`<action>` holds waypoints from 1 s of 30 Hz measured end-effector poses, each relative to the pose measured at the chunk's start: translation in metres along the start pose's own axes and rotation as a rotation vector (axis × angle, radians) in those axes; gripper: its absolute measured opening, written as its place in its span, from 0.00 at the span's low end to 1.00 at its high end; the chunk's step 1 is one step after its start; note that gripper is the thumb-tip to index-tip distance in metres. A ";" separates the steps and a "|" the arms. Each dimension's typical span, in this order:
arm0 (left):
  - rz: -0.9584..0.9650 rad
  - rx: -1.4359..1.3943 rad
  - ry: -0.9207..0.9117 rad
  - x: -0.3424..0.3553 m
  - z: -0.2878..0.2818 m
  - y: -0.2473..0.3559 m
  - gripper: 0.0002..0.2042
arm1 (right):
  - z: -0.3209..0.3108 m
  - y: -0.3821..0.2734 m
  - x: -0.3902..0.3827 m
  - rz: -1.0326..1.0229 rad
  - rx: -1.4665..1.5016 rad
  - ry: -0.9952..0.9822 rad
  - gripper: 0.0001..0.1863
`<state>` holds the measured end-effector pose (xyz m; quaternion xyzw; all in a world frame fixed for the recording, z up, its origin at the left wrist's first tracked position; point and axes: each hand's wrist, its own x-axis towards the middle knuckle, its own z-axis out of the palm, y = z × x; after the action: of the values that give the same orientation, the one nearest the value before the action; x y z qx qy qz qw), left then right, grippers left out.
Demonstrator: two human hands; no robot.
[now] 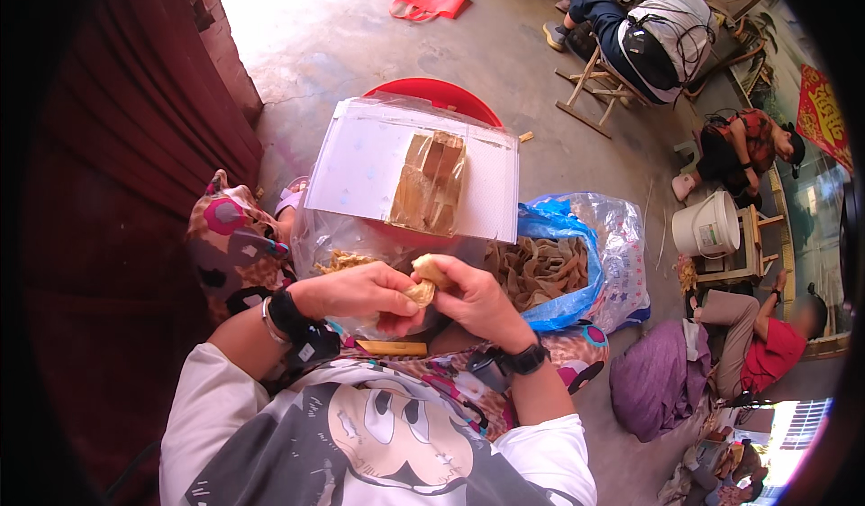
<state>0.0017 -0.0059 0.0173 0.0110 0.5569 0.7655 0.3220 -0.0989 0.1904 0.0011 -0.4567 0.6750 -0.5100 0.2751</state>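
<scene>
Pale yellow piece (420,293) sits between both hands, just on the chest side of the white board (353,168). Left hand (365,291): grip narrow, pinching its lower-left end. Right hand (476,297): grip narrow round the upper-right end. Long axis seems to slant up-right; hands about equally near. One piece or two, can't tell.

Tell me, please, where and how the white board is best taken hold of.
Probably by its left and right edges, coming from both sides: the white board is flat and wide, its right edge juts past the visible red basin, and the brown block lying on it favours a level lift. The near side looks busier, with the left hand and right hand there.
</scene>
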 end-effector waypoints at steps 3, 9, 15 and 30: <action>0.105 -0.253 0.102 -0.003 -0.007 -0.003 0.14 | 0.006 0.001 0.000 0.083 0.114 0.164 0.17; 0.383 0.016 0.321 0.015 0.007 -0.005 0.14 | -0.002 -0.015 -0.001 0.379 0.750 0.080 0.11; 0.231 0.033 0.466 0.025 -0.001 -0.014 0.11 | 0.000 -0.007 -0.005 0.368 0.745 0.088 0.10; 0.313 -0.086 0.659 0.032 0.005 -0.030 0.04 | 0.025 0.005 0.001 0.039 0.550 0.371 0.14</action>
<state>-0.0074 0.0198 -0.0172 -0.1647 0.5898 0.7905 0.0045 -0.0797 0.1788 -0.0120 -0.2517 0.5591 -0.7423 0.2704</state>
